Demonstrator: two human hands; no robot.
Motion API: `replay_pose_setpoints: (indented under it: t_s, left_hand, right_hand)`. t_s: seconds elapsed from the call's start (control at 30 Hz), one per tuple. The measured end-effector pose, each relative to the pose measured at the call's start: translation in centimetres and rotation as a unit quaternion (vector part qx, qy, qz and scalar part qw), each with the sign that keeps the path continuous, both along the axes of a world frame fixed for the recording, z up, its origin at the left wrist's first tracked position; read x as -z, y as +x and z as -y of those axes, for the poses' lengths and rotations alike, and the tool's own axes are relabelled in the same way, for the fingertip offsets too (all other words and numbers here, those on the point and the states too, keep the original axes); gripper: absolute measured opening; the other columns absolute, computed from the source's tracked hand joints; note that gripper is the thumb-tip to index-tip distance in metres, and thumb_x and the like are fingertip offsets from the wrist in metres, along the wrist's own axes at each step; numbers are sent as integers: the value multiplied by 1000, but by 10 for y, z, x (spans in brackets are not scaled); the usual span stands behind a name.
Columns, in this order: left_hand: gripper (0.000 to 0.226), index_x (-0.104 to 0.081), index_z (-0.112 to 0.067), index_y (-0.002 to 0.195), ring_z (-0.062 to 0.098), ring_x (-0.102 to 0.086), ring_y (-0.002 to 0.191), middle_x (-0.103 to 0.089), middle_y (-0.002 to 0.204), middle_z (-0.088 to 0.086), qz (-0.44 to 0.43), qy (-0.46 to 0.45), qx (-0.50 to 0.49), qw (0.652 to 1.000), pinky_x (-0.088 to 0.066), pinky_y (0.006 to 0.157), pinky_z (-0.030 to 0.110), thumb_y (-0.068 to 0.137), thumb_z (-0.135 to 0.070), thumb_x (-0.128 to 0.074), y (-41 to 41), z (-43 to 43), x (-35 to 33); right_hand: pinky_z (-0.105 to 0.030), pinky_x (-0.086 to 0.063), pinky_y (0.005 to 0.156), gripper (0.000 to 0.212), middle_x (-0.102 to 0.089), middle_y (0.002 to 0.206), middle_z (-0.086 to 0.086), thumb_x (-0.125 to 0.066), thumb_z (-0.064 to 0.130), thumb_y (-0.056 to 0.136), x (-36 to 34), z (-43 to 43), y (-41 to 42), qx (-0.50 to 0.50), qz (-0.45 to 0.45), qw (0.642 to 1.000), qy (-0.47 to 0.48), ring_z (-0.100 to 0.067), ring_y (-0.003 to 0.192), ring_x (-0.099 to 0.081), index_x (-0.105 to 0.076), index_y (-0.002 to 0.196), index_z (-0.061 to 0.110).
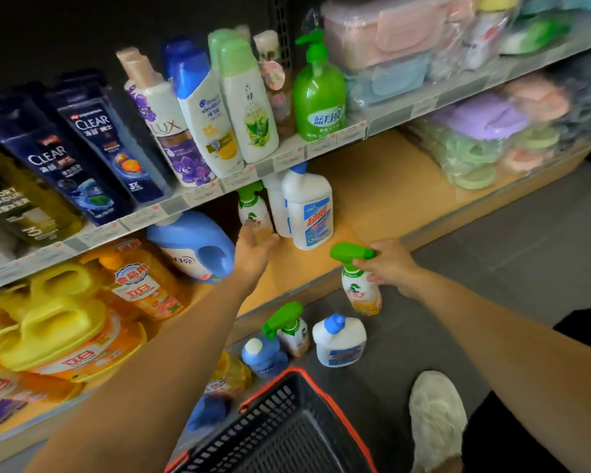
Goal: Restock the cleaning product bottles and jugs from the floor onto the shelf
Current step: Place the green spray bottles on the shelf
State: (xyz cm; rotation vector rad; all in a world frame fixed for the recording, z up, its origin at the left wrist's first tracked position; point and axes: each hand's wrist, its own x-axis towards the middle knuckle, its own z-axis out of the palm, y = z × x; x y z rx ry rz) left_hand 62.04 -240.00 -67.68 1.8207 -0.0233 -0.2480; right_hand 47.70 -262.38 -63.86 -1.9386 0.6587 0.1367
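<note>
My right hand (391,264) grips a green-trigger spray bottle (359,288) by its neck, held above the floor just in front of the wooden bottom shelf (382,196). My left hand (255,249) reaches onto that shelf, fingers at the base of a second green-trigger spray bottle (253,208); whether it grips the bottle is unclear. A white bottle with a blue cap (309,211) stands right beside it. On the floor stand another spray bottle (292,329), a white blue-capped bottle (338,341), a blue jug (263,355) and an orange bottle (231,373).
A blue detergent jug (198,245), orange bottles (144,281) and yellow jugs (55,322) fill the shelf's left part. Shampoo bottles (202,114) line the shelf above. A black basket with an orange rim (287,428) sits near my shoe (435,418). Bagged plastic items (485,138) lie at right.
</note>
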Motion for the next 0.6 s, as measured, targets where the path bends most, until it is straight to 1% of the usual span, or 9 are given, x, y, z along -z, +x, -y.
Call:
replay_pose_setpoints:
  t_s: [0.07, 0.13, 0.2, 0.27, 0.4, 0.47, 0.53, 0.57, 0.6]
  left_hand:
    - [78, -34, -9, 151, 30, -52, 133, -53, 144, 13, 9, -4, -13, 1000, -44, 112, 49, 86, -22, -76, 12, 8, 12]
    - [105, -15, -7, 158, 31, -38, 145, -36, 158, 15, 1, 8, -26, 1000, -35, 118, 50, 77, -34, -77, 25, 14, 18]
    - [117, 5, -7, 160, 30, -31, 149, -26, 163, 15, 3, -1, -30, 1000, -32, 120, 51, 82, -25, -81, 39, 18, 27]
    - [114, 12, -11, 159, 27, -35, 147, -31, 161, 12, 12, -13, -27, 999, -34, 119, 52, 88, -13, -77, 48, 19, 37]
    - [108, -8, -6, 159, 28, -36, 146, -33, 157, 15, 85, 9, -56, 995, -32, 120, 49, 80, -6, -81, 36, 18, 58]
    - [90, -29, -7, 153, 28, -48, 134, -48, 143, 11, 97, 0, -77, 992, -40, 114, 49, 80, -4, -81, 18, 18, 76]
    - [64, -48, -17, 137, 19, -60, 114, -61, 119, -2, 100, -4, -101, 990, -49, 103, 45, 81, -18, -80, -1, 15, 90]
    - [61, -51, -20, 132, 17, -61, 110, -63, 115, -3, 108, -5, -116, 987, -50, 100, 42, 79, -26, -80, -4, 15, 93]
    - [65, -51, -19, 132, 18, -61, 112, -63, 118, 2, 112, -9, -127, 986, -50, 100, 42, 77, -30, -83, -3, 15, 93]
  right_hand:
    - [-37, -50, 74, 25, -65, 100, -16, -71, 20, 92, 14, 0, 4, 16, -16, 1000, 13, -23, 88, -61, -68, 106, 0]
    - [-38, -50, 79, 30, -66, 111, -17, -69, 21, 93, 26, -3, 5, 30, -27, 999, 28, -25, 100, -61, -68, 115, 0]
    - [-44, -53, 93, 28, -68, 116, -16, -68, 19, 94, 36, -5, 5, 46, -36, 997, 55, -28, 110, -62, -68, 116, 2]
    - [-46, -52, 99, 27, -69, 117, -14, -69, 16, 93, 44, -6, 2, 64, -43, 993, 85, -27, 112, -63, -68, 117, 4]
    - [-47, -51, 101, 26, -70, 116, -13, -69, 16, 93, 53, -6, -3, 72, -44, 990, 113, -26, 111, -64, -69, 117, 5]
    - [-47, -51, 101, 25, -70, 116, -14, -68, 15, 93, 56, -7, -5, 78, -41, 988, 127, -26, 111, -65, -69, 116, 5]
    - [-47, -51, 101, 24, -70, 115, -15, -68, 15, 94, 61, -6, -6, 84, -44, 987, 133, -27, 111, -65, -69, 116, 5]
    - [-46, -51, 100, 24, -70, 115, -15, -67, 15, 94, 62, -6, -6, 87, -48, 986, 134, -27, 112, -65, -69, 116, 5]
    - [-45, -52, 99, 24, -70, 114, -15, -67, 15, 94, 64, -5, -7, 89, -52, 985, 136, -28, 111, -65, -68, 117, 5]
